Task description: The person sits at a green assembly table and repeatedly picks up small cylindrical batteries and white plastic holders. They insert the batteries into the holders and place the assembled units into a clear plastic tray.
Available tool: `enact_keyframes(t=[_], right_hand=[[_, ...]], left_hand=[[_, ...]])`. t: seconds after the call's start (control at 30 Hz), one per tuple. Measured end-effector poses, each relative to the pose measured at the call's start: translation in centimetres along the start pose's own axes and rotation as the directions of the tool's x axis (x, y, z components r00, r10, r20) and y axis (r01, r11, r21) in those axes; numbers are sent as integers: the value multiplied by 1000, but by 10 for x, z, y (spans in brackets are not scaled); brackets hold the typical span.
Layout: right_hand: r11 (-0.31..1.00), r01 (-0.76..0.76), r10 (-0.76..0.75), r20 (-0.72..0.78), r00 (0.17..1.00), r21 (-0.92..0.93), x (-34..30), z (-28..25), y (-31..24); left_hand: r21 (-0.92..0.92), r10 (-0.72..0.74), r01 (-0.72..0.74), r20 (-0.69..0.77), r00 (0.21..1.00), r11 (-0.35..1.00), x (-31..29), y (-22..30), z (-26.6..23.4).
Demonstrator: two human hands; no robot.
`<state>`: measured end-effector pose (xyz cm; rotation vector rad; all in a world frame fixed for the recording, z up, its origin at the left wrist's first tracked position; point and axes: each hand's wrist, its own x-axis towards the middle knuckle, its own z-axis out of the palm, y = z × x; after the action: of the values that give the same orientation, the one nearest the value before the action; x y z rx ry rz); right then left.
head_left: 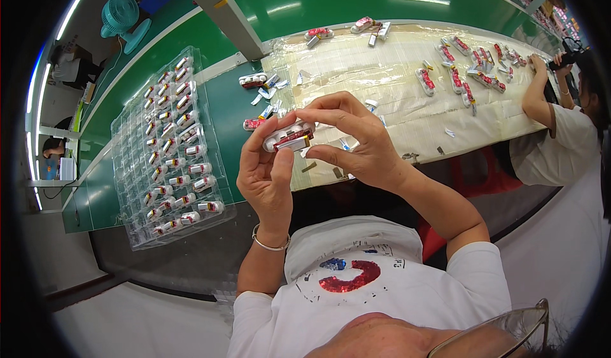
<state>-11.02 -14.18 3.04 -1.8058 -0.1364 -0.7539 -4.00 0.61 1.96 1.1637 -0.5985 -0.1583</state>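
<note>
My left hand (267,173) grips a small white assembly (289,138) between thumb and fingers in front of my chest. The piece has a dark red part and a silver rectangular block, like a small battery cell, along its near side. Around its right end curve the index finger and thumb of my right hand (356,141), at its top edge and beside the silver block. Part of the piece is hidden by my fingers. Just behind my hands lie a similar red-and-white piece (253,124) and loose silver blocks (266,112).
To the left, a clear compartment tray (137,180) carries several such pieces. More assemblies (455,78) lie on the cream-covered table (382,59) at right, where a co-worker's arm (540,94) reaches in. A metal post (223,14) rises behind; a teal fan (121,14) stands far left.
</note>
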Motion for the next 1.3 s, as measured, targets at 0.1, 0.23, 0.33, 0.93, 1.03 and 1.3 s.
enact_keyframes(t=[0.1,0.23,0.33,0.93,1.03,1.3], right_hand=[[999,-30,30,16,999,41,-1,-1,2],[998,-13,13,6,1000,65,-2,-1,5],[998,2,-1,-17,1000,65,-2,0,3],[922,-103,122,-26,992,374,-4,6,7],[859,-149,183,-22,983,490,-5,7,6],[735,-226,298,-5,955,639,-9,15,4]], left_hand=[[-24,44,-43,11,999,999,-1,-4,0],[-57,70,-68,31,997,996,-2,-8,-1],[-64,83,-80,46,995,995,0,-10,0],[12,131,-133,94,987,991,6,-1,4],[49,199,-207,127,972,977,7,0,5],[179,229,-256,162,960,950,8,0,5]])
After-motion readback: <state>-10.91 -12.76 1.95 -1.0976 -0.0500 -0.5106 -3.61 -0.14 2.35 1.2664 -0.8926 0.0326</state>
